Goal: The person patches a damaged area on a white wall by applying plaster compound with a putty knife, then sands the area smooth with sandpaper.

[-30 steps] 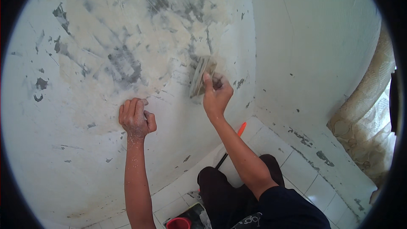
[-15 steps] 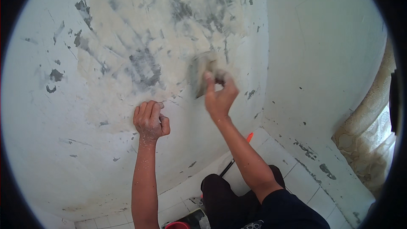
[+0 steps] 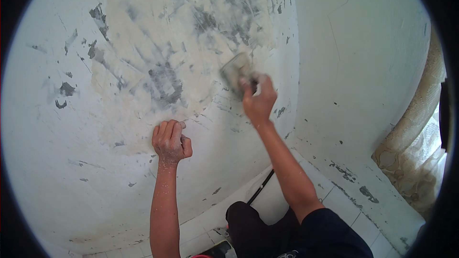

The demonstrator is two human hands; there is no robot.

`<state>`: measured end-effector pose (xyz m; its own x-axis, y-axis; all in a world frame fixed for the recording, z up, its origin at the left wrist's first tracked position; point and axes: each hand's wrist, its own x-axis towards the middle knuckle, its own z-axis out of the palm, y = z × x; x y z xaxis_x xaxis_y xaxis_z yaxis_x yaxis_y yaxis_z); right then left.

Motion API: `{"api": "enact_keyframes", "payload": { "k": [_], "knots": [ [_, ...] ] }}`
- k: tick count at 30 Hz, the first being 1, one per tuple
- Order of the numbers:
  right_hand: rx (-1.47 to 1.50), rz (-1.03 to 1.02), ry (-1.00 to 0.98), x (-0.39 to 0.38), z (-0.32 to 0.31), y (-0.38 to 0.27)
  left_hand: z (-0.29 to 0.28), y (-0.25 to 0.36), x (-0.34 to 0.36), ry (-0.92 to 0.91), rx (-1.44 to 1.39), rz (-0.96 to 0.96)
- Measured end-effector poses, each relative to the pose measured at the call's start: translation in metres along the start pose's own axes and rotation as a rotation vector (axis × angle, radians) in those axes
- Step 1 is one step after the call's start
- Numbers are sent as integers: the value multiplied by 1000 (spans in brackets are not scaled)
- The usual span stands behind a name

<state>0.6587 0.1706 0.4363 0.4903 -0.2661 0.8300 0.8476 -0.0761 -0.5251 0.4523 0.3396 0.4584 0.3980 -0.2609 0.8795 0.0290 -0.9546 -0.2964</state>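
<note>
the right hand (image 3: 260,98) is closed around a flat, greyish trowel (image 3: 233,71), thumb on the near side and the other fingers bent behind it. the trowel lies up and to the left of that hand, its plate reaching past the thumb and tilted, over the lower right part of a cream patch (image 3: 129,71) on the wall (image 3: 110,186). that puts it nearer the wall's right edge, where it meets the side wall (image 3: 363,67), than its left; blur hides whether the whole plate touches the surface. the left hand (image 3: 169,143) is clenched, back of the hand toward the camera, knuckles up by the lower border of the patch, with pale dust over the skin and wrist. it is below and to the left of the trowel, well apart from it. dark grey marks (image 3: 166,85) show through the cream above the left hand. down at the wall's lower edge, a black rod (image 3: 260,188) slants over the tiled floor (image 3: 344,200), just beside the person's dark trousers (image 3: 246,222). left of the knee are part of a dark tray (image 3: 220,250) and a red rim (image 3: 202,256). a patterned curtain (image 3: 406,155) hangs beyond the side wall's right edge.
</note>
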Motion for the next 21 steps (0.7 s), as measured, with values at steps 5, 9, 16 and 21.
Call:
{"api": "enact_keyframes", "payload": {
  "k": [5,9,16,21],
  "knots": [
    [173,-130,-204,-71,-10,-37,-1,-6,-7,6,-4,11],
    [294,-37,-271,-51,-35,-23,-5,-14,-10,34,-18,11],
    [42,63,43,2,-15,10,-1,-2,-4,10,-25,7],
    [195,-99,-214,-87,-11,-21,4,-1,-3,31,-35,13]
  ]
}}
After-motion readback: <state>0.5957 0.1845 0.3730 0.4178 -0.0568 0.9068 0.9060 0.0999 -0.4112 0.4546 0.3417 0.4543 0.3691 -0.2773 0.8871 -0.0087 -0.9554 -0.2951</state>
